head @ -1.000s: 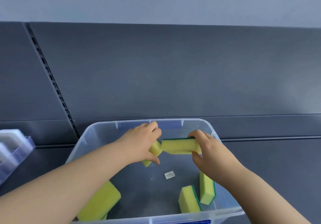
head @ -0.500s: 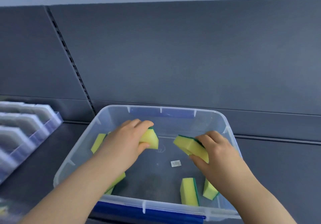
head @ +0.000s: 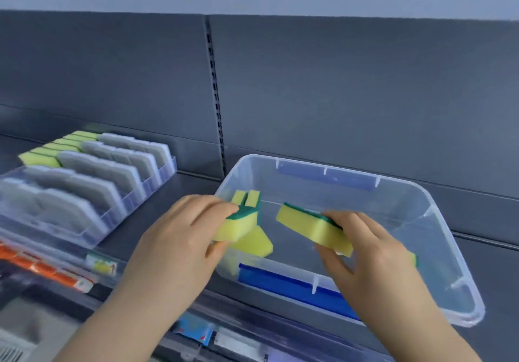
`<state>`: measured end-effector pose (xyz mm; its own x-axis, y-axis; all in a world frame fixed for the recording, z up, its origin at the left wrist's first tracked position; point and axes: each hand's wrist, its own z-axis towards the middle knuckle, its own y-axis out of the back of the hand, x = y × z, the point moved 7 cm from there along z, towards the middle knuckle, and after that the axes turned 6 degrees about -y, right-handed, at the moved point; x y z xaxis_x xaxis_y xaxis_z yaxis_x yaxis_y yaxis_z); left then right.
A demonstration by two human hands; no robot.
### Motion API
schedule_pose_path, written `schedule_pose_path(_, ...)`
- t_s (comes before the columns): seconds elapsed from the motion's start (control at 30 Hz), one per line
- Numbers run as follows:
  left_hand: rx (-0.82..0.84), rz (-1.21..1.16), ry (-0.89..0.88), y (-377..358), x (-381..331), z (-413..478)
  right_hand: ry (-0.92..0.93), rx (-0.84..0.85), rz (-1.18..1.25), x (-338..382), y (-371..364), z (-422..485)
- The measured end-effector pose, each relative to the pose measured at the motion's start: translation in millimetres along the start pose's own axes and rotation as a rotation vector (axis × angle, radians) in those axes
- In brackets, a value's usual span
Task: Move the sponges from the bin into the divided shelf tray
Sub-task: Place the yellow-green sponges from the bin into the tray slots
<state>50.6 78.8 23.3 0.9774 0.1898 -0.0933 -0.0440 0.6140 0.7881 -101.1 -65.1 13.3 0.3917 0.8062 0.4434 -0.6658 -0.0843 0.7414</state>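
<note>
Running along the shelf's front edge, the price-label strip point(head: 196, 330) carries tags too blurred to read. Above the clear plastic bin point(head: 438, 215), the left hand point(head: 179, 246) pinches a yellow sponge point(head: 237, 225) with a green scouring face, fingers over the top and thumb under it. The right hand point(head: 373, 257) clamps a second sponge point(head: 311, 228) likewise, its free end jutting left. More yellow foam blocks point(head: 247, 197) stand against the bin's left wall beyond. Farther left, the divided shelf tray point(head: 132, 193), clear with pale curved dividers, holds a row of sponges point(head: 56, 148) in its far lane.
</note>
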Motion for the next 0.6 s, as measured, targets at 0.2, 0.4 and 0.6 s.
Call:
schedule_pose_path(0.2, -0.054, 0.012, 0.170, 83, 82, -117, 0.092, -0.028, 0.096, 124, -47, -35)
schedule_pose_path(0.4, -0.106, 0.056, 0.379, 150, 159, -229, 0.119, 0.096, 0.200, 218, -111, -69)
schedule_pose_path(0.6, -0.184, 0.055, 0.399, 175, 215, -282, 0.164, 0.144, 0.159, 274, -138, -66)
